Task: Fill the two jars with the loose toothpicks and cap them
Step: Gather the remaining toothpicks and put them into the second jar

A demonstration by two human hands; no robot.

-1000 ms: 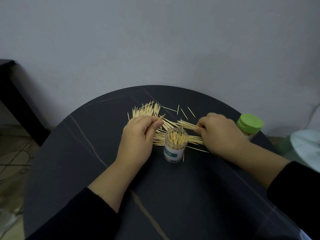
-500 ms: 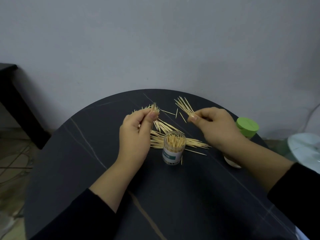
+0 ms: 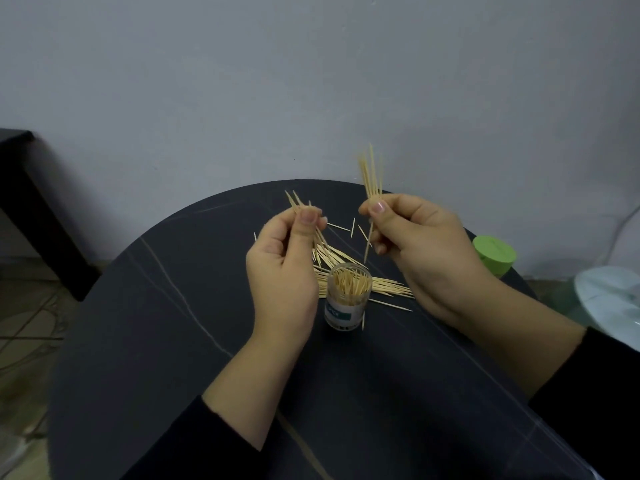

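An uncapped clear jar [image 3: 347,299] with a white and green label stands mid-table, partly filled with upright toothpicks. Behind it lies a pile of loose toothpicks [image 3: 388,287] on the dark table. My left hand [image 3: 284,261] is raised left of the jar and pinches a small bunch of toothpicks [image 3: 294,200]. My right hand [image 3: 426,251] is raised to the jar's right and pinches a bunch of toothpicks [image 3: 372,174] pointing up, one hanging down toward the jar. A second jar with a green cap [image 3: 493,254] stands behind my right wrist, mostly hidden.
The round dark table [image 3: 166,341] has pale veins and its far edge meets a grey wall. A black bench [image 3: 31,202] stands at the left. A pale round object [image 3: 609,299] sits beyond the table's right edge. A few single toothpicks [image 3: 341,226] lie farther back.
Both hands have lifted off the table with bunches of toothpicks. The right hand's bunch has swung from lying flat to pointing upright above the jar.
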